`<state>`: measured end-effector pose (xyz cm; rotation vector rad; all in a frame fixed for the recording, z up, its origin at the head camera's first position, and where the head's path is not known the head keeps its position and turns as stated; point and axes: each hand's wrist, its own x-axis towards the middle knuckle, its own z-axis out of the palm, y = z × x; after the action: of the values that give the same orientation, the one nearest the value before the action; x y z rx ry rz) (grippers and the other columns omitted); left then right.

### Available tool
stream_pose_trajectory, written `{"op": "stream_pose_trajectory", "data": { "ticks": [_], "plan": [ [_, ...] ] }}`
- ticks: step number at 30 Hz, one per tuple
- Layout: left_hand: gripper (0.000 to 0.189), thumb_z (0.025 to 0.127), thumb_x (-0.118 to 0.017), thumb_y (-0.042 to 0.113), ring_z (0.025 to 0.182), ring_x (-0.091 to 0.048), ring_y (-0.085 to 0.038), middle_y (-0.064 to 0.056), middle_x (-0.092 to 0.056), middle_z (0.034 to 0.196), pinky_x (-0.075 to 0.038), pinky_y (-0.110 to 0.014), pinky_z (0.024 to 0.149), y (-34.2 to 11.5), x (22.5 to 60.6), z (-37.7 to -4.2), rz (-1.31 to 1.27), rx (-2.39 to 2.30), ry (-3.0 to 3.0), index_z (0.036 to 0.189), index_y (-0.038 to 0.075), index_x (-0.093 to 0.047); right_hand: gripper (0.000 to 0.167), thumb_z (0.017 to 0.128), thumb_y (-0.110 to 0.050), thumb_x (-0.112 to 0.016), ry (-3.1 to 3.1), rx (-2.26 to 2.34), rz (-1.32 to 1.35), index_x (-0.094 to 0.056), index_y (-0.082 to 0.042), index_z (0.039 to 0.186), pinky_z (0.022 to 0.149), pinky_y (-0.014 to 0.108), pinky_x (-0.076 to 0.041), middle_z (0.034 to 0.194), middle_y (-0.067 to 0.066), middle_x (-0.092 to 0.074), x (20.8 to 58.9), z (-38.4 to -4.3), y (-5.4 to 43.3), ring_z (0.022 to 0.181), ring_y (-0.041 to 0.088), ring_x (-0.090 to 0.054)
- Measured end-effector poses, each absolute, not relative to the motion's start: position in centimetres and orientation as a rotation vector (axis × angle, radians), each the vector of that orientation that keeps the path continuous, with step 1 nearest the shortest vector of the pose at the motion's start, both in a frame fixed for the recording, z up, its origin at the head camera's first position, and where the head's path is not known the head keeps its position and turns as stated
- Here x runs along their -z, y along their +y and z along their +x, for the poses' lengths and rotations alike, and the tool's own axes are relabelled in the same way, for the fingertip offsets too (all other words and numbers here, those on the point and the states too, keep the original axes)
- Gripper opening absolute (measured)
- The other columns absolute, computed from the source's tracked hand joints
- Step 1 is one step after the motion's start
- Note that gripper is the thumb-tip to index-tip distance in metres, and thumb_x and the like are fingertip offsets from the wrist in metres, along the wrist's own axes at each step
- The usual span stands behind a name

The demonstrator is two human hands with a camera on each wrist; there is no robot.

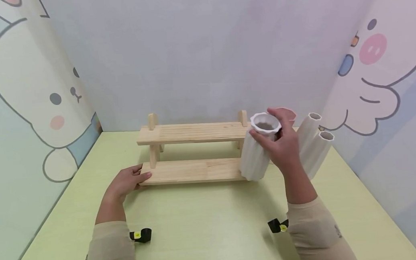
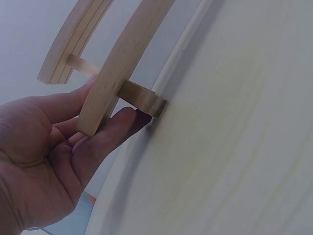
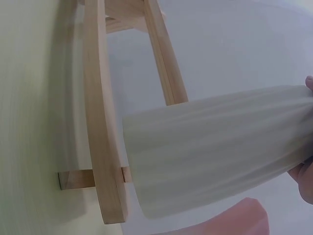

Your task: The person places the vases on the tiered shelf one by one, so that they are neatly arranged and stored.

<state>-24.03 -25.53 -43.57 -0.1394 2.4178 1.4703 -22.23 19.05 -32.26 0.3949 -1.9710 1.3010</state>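
A two-tier wooden shelf (image 1: 185,172) stands toward the back of the table. My left hand (image 1: 124,182) grips the left end of its lower board, thumb on top and fingers beneath, as the left wrist view of the board end (image 2: 93,115) confirms. With fingers and thumb round the rim, my right hand (image 1: 285,144) holds a white ribbed vase (image 1: 255,157), slightly tilted, at the shelf's right end. The right wrist view shows the vase's base (image 3: 146,166) beside the lower board; whether they touch I cannot tell.
Two slimmer white vases (image 1: 315,158) stand right of my right hand. Behind that hand is a pink object (image 1: 287,114), mostly hidden. Cartoon-printed walls (image 1: 203,66) enclose the pale green table (image 1: 200,227) at the back and sides.
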Motion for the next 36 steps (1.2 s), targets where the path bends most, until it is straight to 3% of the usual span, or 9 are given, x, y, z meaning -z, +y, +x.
{"op": "stream_pose_trajectory", "data": {
  "ticks": [16, 24, 30, 36],
  "plan": [
    [0.086, 0.094, -0.065, 0.043, 0.127, -0.055, -0.032, -0.024, -0.033, 0.155, -0.053, -0.039, 0.098, -25.4, 43.6, -24.0, -0.130, -1.496, 2.400, 0.156, 0.004, -0.020, 0.068, 0.075, -0.013, -0.086, -2.026, -1.361, 0.377, -0.056, -0.010, 0.136, 0.073, 0.013, -0.049, 0.105, 0.013, -0.065, 32.5, -22.7, 17.9, 0.088, 0.010, -0.060],
    [0.086, 0.094, -0.065, 0.044, 0.128, -0.054, -0.031, -0.023, -0.034, 0.155, -0.053, -0.039, 0.098, -25.6, 43.8, -24.1, -0.128, -1.497, 2.403, 0.156, 0.005, -0.020, 0.069, 0.073, -0.010, -0.087, -1.986, -1.391, 0.448, -0.056, -0.007, 0.135, 0.078, 0.015, -0.048, 0.109, 0.015, -0.063, 32.5, -22.8, 17.1, 0.091, 0.013, -0.058],
    [0.086, 0.094, -0.065, 0.043, 0.126, -0.056, -0.030, -0.024, -0.034, 0.154, -0.053, -0.038, 0.097, -25.7, 43.9, -24.0, -0.116, -1.500, 2.403, 0.156, 0.004, -0.020, 0.068, 0.071, -0.001, -0.086, -1.920, -1.364, 0.566, -0.055, 0.005, 0.131, 0.073, 0.014, -0.049, 0.103, 0.022, -0.065, 32.5, -23.2, 16.5, 0.086, 0.014, -0.059],
    [0.088, 0.093, -0.065, 0.045, 0.128, -0.055, -0.030, -0.023, -0.033, 0.155, -0.053, -0.039, 0.099, -25.7, 43.9, -24.0, -0.135, -1.496, 2.401, 0.156, 0.005, -0.020, 0.070, 0.073, -0.008, -0.086, -1.974, -1.418, 0.508, -0.053, -0.003, 0.135, 0.078, 0.015, -0.051, 0.114, 0.015, -0.063, 32.5, -23.1, 15.8, 0.094, 0.016, -0.061]
  ]
}}
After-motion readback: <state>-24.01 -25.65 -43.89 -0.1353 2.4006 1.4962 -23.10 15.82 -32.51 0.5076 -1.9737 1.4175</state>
